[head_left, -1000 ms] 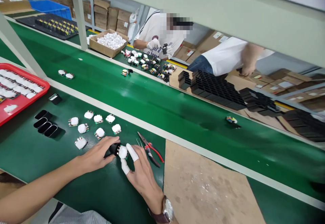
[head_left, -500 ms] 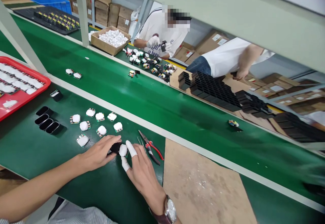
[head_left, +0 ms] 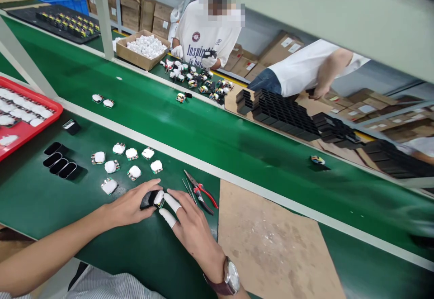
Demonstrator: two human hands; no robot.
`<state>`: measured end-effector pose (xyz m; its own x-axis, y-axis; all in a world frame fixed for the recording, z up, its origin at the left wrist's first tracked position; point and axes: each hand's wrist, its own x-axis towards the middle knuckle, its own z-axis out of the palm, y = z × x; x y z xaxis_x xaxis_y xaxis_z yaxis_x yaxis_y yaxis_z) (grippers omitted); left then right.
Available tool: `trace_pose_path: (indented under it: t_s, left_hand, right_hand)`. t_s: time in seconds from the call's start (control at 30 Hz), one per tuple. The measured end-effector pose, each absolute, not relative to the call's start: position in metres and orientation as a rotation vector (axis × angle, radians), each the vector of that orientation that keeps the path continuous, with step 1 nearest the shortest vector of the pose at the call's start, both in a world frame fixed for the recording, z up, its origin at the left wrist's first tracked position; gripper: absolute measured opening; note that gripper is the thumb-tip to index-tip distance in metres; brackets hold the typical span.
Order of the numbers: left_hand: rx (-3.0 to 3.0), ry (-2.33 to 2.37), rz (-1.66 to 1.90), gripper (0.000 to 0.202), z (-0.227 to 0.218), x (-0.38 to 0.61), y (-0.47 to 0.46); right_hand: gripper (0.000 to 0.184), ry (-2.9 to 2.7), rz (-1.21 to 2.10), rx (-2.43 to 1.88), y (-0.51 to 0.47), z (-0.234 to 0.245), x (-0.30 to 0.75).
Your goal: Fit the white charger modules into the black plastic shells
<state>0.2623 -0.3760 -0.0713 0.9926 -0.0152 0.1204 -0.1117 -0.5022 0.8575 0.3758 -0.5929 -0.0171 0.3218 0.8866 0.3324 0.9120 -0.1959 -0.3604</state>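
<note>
Between thumb and fingers my left hand (head_left: 132,201) grips a black plastic case (head_left: 147,200), lying on its side with its mouth to the right. A small circuit board topped with a white pad (head_left: 159,199) sits partly inside that mouth. My right hand (head_left: 190,222), with white finger cots on two fingers, pinches the board's outer end. Several similar boards with white pads (head_left: 134,172) lie on the green bench beyond my left hand. Farther left stand several upright black cases (head_left: 68,169), and another case (head_left: 71,127) holds a board at its top.
Red-handled pliers (head_left: 201,191) and tweezers (head_left: 188,187) lie beyond my right hand, beside a brown board (head_left: 271,240). A red tray (head_left: 50,114) of padded boards is at the left. A green conveyor (head_left: 210,129) crosses behind; a co-worker (head_left: 206,36) handles parts beyond it.
The board has gone deeper into the black case, and my right fingers have followed it leftward. Loose boards on the conveyor have shifted slightly right. The co-worker's hands have moved lower and apart.
</note>
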Motion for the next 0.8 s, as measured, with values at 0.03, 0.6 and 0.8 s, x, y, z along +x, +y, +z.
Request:
trace_pose_path:
  t_s: [0.03, 0.6, 0.8]
  left_hand:
    - [2.075, -0.09, 0.084, 0.084, -0.071, 0.262, -0.376]
    - [2.233, -0.332, 0.412, 0.033, -0.068, 0.263, -0.374]
    - [2.263, -0.437, 0.544, 0.018, -0.065, 0.268, -0.376]
  right_hand:
    - [0.03, -1.594, -0.084, -2.074, -0.593, -0.019, 0.376]
    - [0.043, -1.296, -0.344, -2.344, -0.618, -0.053, 0.378]
    - [0.047, -1.282, -0.368, -2.543, -0.63, -0.072, 0.374]
